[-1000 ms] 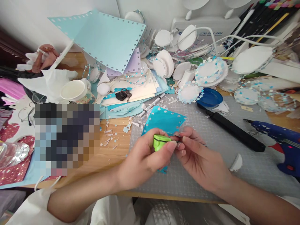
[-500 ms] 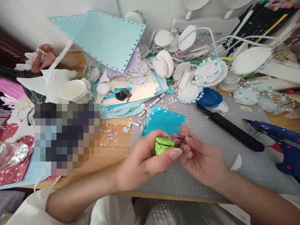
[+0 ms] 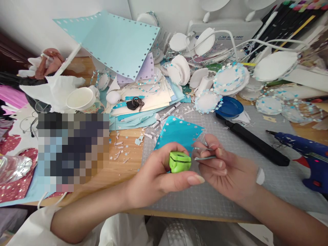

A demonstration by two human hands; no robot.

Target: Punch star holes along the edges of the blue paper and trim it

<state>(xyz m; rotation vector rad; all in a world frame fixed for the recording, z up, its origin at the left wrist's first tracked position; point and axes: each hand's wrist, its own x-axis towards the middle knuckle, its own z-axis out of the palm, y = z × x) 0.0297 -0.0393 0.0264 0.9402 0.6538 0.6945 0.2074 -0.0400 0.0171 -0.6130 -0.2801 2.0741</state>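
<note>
My left hand (image 3: 160, 174) is closed round a small lime-green paper punch (image 3: 179, 162), held just above the grey cutting mat (image 3: 230, 191). My right hand (image 3: 225, 171) sits close to its right, fingers pinched on thin metal tweezers (image 3: 205, 153) whose tips point left toward the punch. A teal sheet of paper (image 3: 179, 131) with punched edges lies on the mat right behind both hands.
A black stick tool (image 3: 253, 140) and a blue glue gun (image 3: 304, 150) lie on the mat at right. Behind are white paper discs (image 3: 230, 78), a blue lid (image 3: 230, 106), a light-blue punched sheet (image 3: 118, 41), stacked papers, keys (image 3: 134, 103), a paper cup (image 3: 79, 98). A blurred patch covers the left.
My right hand has drawn the tweezers a little to the right, away from the punch. The left hand has turned the punch slightly and its thumb has stretched out.
</note>
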